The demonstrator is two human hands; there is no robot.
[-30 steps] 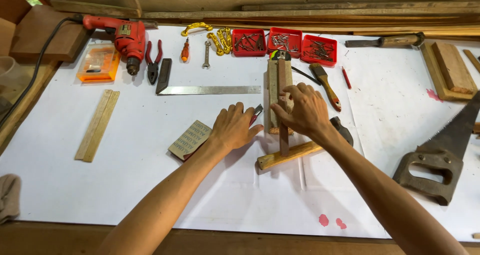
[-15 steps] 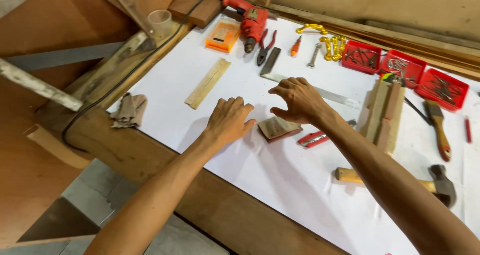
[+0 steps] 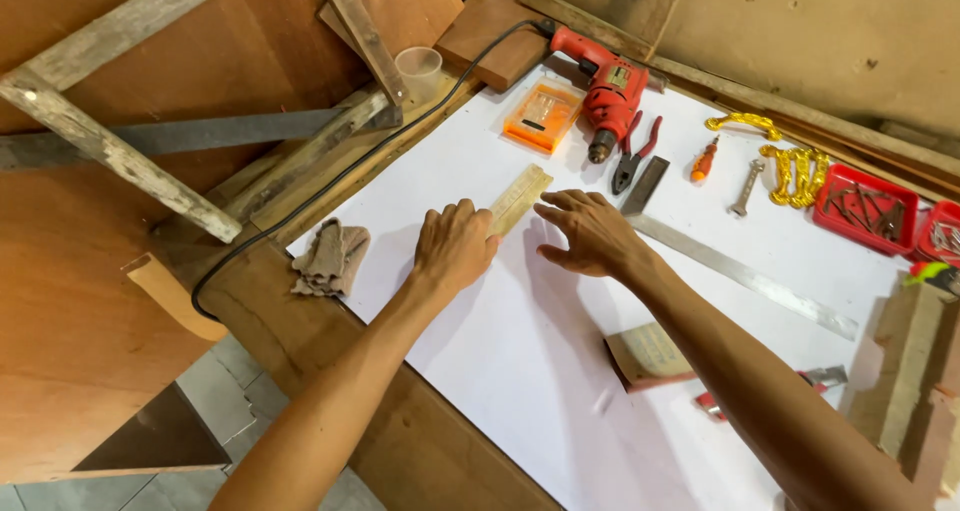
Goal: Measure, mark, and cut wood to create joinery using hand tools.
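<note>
A pale wooden ruler lies on the white sheet covering the workbench. My left hand rests palm down over the ruler's near end, fingers touching it. My right hand hovers flat just right of the ruler, fingers spread, holding nothing. A long steel square lies to the right of that hand.
A red drill, orange bit case, pliers, screwdriver and red trays line the back. A sanding block sits near my right forearm. Cloth, black cable and plastic cup lie left.
My view has swung left across the bench. Both hands moved from the wood pieces and sanding block leftward to the wooden ruler, with the left hand now on it.
</note>
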